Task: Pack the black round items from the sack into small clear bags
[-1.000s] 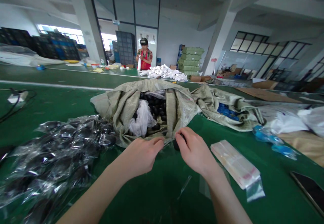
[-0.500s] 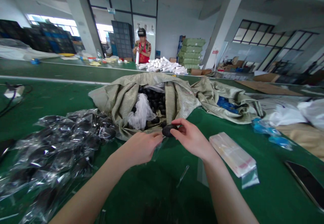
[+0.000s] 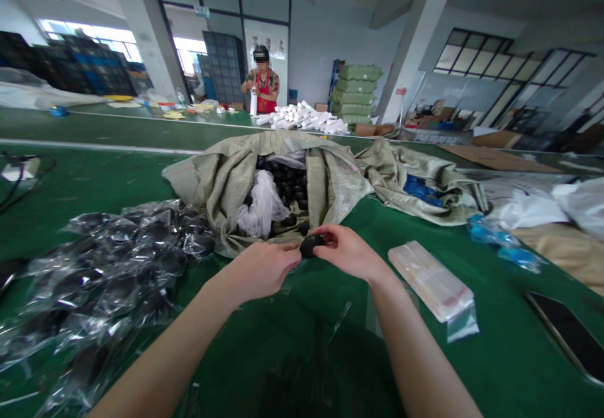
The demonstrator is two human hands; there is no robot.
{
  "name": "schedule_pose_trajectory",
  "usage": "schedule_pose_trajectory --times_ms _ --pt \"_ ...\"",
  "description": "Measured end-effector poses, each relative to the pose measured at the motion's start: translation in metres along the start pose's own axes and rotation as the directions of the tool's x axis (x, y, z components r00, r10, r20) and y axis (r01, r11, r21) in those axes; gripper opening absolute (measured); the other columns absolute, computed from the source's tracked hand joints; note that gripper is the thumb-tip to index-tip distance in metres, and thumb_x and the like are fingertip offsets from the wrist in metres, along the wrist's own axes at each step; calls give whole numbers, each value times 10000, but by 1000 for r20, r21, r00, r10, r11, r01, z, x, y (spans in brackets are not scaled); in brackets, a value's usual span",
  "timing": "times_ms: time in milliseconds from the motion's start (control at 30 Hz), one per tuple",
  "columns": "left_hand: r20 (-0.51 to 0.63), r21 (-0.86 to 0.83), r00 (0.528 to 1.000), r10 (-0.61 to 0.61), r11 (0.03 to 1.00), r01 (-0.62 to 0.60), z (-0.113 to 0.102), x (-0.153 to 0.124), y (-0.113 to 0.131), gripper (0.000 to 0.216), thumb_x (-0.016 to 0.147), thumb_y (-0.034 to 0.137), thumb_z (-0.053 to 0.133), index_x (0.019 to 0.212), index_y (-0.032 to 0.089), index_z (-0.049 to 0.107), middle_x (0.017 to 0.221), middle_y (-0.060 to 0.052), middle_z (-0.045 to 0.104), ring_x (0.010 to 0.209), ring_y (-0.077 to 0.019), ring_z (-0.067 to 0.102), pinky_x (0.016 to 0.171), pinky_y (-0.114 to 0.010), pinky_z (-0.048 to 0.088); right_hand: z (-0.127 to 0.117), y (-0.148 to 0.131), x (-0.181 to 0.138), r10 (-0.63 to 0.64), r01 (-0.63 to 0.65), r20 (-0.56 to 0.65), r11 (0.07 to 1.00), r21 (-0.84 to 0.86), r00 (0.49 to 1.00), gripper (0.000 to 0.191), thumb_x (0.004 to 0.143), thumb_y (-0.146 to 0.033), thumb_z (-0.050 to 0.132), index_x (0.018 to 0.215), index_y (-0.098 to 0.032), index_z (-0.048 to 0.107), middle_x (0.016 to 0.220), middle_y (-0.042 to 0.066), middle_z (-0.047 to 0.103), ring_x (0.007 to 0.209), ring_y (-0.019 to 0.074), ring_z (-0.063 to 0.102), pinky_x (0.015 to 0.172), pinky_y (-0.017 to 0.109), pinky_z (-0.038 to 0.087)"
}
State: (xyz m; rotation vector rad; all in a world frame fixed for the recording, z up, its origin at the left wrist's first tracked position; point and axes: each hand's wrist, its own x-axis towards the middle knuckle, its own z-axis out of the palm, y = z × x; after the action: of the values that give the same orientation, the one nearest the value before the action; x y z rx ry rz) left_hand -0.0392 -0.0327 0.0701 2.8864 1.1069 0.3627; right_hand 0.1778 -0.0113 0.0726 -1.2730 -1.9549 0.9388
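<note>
White against green, a small box [image 3: 21, 169] with black cables sits on the bench [image 3: 108, 175], far to the left of the left grip and beyond it. Closer, left of that grip and apart from it, spreads a pile of black pieces in clear plastic bags [image 3: 153, 235]. Straight beyond both grips gapes a khaki woven sack [image 3: 316, 185], loose black pieces [image 3: 292, 185] inside and crumpled whitish plastic [image 3: 262, 207] at its mouth. Much farther past it, a co-worker [image 3: 268, 84] in a red apron holds a white piece beside a heap of white pieces [image 3: 306, 118].

The left grip [image 3: 262, 270] is closed, thumb and fingers pinched together; whether it has hold of the faint clear film just below cannot be told. At its fingertips is a black oval piece [image 3: 309, 246], clasped between thumb and fingers of the right grip [image 3: 346, 251], just in front of the sack.

Near the right grip, on its right, lies a stack of flat clear bags [image 3: 430, 279]. Beyond and right opens a second sack [image 3: 387, 169] with blue pieces [image 3: 422, 190]. Farther right of that grip come bagged blue pieces [image 3: 503, 242] and, nearer the wearer, a dark-screened phone [image 3: 569, 330].
</note>
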Motion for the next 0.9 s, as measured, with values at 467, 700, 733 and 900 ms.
schedule_pose_trajectory --times_ms 467,700,733,900 --pt "79 -197 990 115 976 -98 -12 0 1 153 889 120 467 844 212 581 878 13 668 774 -133 622 666 -240 406 -7 16 6 9 -199 318 798 569 948 290 660 -236 591 889 -152 748 1165 87 688 1097 229 610 911 309 458" --pt "118 -242 984 136 965 -104 -10 0 1 148 905 145 465 868 206 594 902 2 674 793 -139 621 690 -242 398 -1 27 10 8 -280 439 779 560 898 295 698 -284 621 922 -138 745 979 69 732 942 184 647 879 292 462" --pt "123 -242 984 129 966 -96 -10 0 1 148 904 144 466 874 208 596 906 4 676 794 -138 622 694 -240 399 0 27 10 7 -279 439 780 559 899 287 706 -289 619 915 -136 743 953 65 732 920 175 647 872 288 464" --pt "137 -242 983 119 967 -83 -8 0 0 143 903 154 481 877 214 608 882 17 678 773 -129 617 687 -238 401 2 29 12 72 -300 392 772 560 917 260 699 -316 650 859 -124 722 864 60 715 855 159 637 812 280 482"
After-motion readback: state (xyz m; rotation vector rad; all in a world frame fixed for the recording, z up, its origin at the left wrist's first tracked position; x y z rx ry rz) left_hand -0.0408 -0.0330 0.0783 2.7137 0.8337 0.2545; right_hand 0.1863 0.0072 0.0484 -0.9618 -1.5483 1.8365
